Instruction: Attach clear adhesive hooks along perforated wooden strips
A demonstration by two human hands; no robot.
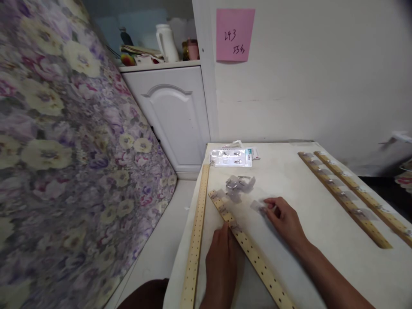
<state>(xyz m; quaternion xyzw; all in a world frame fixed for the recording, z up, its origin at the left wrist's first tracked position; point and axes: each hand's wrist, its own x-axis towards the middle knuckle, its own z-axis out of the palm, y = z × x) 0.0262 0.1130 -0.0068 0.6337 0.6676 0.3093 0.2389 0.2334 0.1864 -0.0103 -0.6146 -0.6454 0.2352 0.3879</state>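
Note:
A pale wooden strip with rows of holes (257, 259) lies slantwise on the table. Several small clear plastic pieces with metal parts sit along its far end. My left hand (221, 255) is closed on the strip's left edge, near the nearest of these pieces. To the right of the strip, my right hand (285, 221) pinches a small clear plastic piece (256, 205) between thumb and fingers, just above the table. Beyond both hands is a loose pile of similar clear plastic pieces (238, 185), some with shiny metal on them.
Another holed wooden strip (197, 227) runs along the table's left edge. Two strips carrying clear pieces, a nearer one (343, 197) and a farther one (363, 193), lie at right. Packaged hooks (230, 158) rest at the back. A flowered curtain (80, 171) hangs left.

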